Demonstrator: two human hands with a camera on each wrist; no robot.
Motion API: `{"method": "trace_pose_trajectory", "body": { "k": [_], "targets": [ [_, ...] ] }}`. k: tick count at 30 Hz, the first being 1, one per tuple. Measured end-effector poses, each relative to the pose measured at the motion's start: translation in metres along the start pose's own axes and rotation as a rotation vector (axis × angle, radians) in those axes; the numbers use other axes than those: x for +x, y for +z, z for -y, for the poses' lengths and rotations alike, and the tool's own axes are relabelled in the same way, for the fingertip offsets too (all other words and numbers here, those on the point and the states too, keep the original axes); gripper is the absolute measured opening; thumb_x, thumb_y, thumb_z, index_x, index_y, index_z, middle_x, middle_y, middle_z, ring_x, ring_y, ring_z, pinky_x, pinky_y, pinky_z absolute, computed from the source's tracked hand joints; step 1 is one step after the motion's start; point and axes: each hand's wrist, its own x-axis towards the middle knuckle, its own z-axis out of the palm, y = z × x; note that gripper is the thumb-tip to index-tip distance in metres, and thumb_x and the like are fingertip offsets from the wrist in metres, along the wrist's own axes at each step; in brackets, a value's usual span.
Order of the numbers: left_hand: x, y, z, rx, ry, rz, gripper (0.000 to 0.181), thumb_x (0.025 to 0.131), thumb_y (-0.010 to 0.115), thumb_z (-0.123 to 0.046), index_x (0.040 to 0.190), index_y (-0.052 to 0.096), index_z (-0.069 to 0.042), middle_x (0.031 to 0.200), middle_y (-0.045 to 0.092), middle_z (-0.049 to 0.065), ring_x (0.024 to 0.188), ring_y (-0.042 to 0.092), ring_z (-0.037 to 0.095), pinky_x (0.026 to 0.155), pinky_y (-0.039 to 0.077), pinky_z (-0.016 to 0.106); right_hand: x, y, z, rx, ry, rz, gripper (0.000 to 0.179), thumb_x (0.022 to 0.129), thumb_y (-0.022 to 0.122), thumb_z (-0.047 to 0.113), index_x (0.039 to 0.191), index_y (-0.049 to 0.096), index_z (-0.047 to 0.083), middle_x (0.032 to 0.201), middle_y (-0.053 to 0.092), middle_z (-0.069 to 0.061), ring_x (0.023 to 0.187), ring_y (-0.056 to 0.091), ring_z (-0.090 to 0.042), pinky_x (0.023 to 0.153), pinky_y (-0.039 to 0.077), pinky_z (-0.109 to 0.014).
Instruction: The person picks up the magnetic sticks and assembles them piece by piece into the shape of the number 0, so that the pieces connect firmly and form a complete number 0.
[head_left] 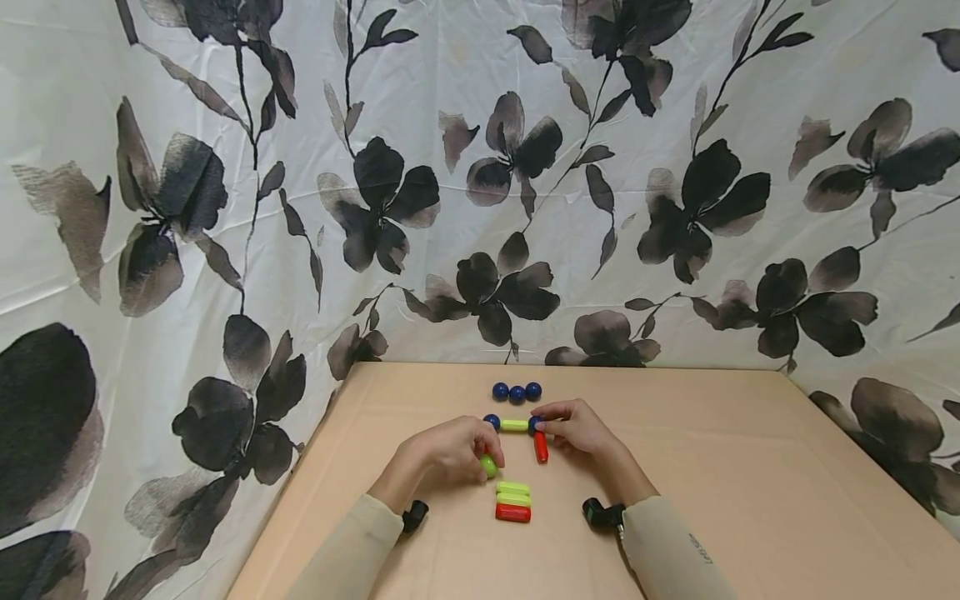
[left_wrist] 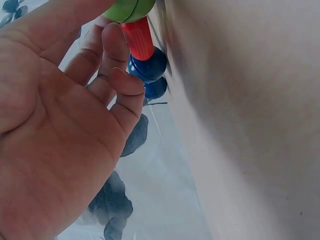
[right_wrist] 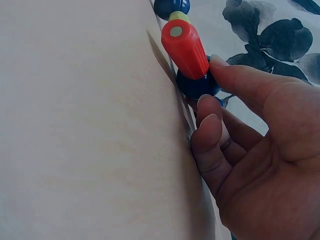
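On the table, a yellow-green rod point(head_left: 514, 426) joins a left blue ball point(head_left: 492, 421) and a right blue ball point(right_wrist: 196, 88). My right hand point(head_left: 581, 427) pinches the right ball between thumb and fingers. From that ball a red rod point(head_left: 542, 448) points toward me, its near end free, with a pale dot on the end face point(right_wrist: 176, 31). My left hand point(head_left: 450, 450) grips a light green ball point(head_left: 488, 467), which sits at the near end of another red rod point(left_wrist: 138, 39). That rod's far end meets a blue ball point(left_wrist: 148, 65). In the head view my left fingers mostly hide this rod.
Behind the joined pieces, three loose blue balls point(head_left: 517, 395) lie in a row. Nearer me, two yellow-green rods point(head_left: 513, 492) and a red rod point(head_left: 513, 513) lie side by side between my forearms. Floral cloth point(head_left: 510, 208) hangs behind the tan table point(head_left: 720, 467).
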Motion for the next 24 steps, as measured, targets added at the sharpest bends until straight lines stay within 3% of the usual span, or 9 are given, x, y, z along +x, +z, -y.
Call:
{"method": "trace_pose_trajectory", "body": {
  "k": [11,15,21,24],
  "targets": [
    [0.002,-0.003,0.003,-0.045,-0.037,-0.026,0.021,0.084,0.086,-0.007,0.102,0.082,-0.016,0.1,0.071,-0.003,0.094,0.059,0.019,0.087,0.046,0.035,0.002,0.0,-0.001,-0.007,0.004,-0.005,0.034,0.097,0.075,0.015,0.128,0.073,0.002,0.092,0.072,-0.007,0.059,0.052,-0.017,0.049,0.043,-0.023],
    [0.001,-0.004,0.01,-0.086,-0.036,-0.091,0.026,0.085,0.087,-0.019,0.11,0.08,-0.017,0.108,0.069,0.003,0.096,0.059,0.02,0.09,0.045,0.038,0.002,0.0,-0.001,-0.011,0.012,-0.001,0.034,0.096,0.075,0.016,0.128,0.073,0.003,0.09,0.072,-0.004,0.059,0.054,-0.016,0.05,0.045,-0.023],
    [0.001,-0.005,0.023,-0.06,0.001,-0.209,0.026,0.101,0.07,-0.025,0.124,0.074,-0.014,0.109,0.065,0.002,0.101,0.057,0.02,0.087,0.046,0.036,0.002,-0.001,-0.001,0.005,-0.011,0.012,0.035,0.096,0.075,0.014,0.128,0.072,-0.001,0.086,0.07,-0.003,0.056,0.051,-0.015,0.047,0.043,-0.022],
    [0.005,-0.007,0.027,-0.071,-0.005,-0.278,0.03,0.103,0.066,-0.024,0.131,0.07,-0.014,0.115,0.063,0.005,0.103,0.057,0.021,0.088,0.047,0.038,0.002,-0.001,-0.001,0.01,-0.012,0.014,0.036,0.096,0.076,0.015,0.128,0.072,-0.001,0.087,0.071,-0.004,0.056,0.051,-0.015,0.047,0.043,-0.022]
  ]
}}
